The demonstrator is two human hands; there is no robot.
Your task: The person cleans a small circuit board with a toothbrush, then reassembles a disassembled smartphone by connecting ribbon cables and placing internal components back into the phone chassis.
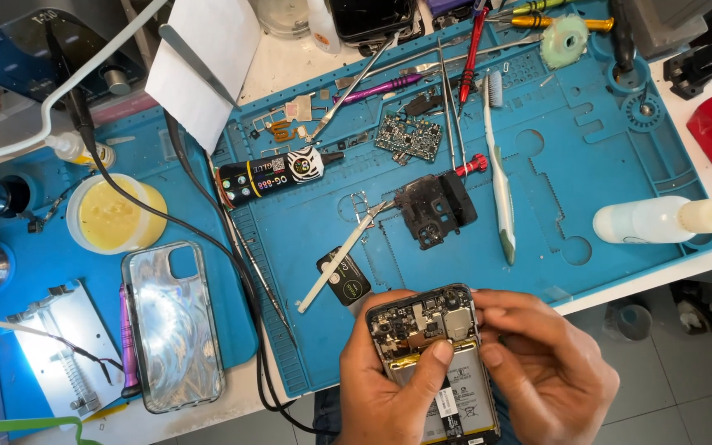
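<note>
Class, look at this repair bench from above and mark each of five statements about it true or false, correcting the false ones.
1. Both hands hold an opened phone with its back cover off. True: the left hand and right hand grip it, circuit boards and battery exposed.
2. The clear phone case lies right of the hands. False: it lies to their left.
3. A white toothbrush rests on the blue work mat. True.
4. The black glue tube stands upright. False: it lies on its side.
5. The right hand holds tweezers. False: it grips only the phone's edge; tweezers lie on the mat.
</note>
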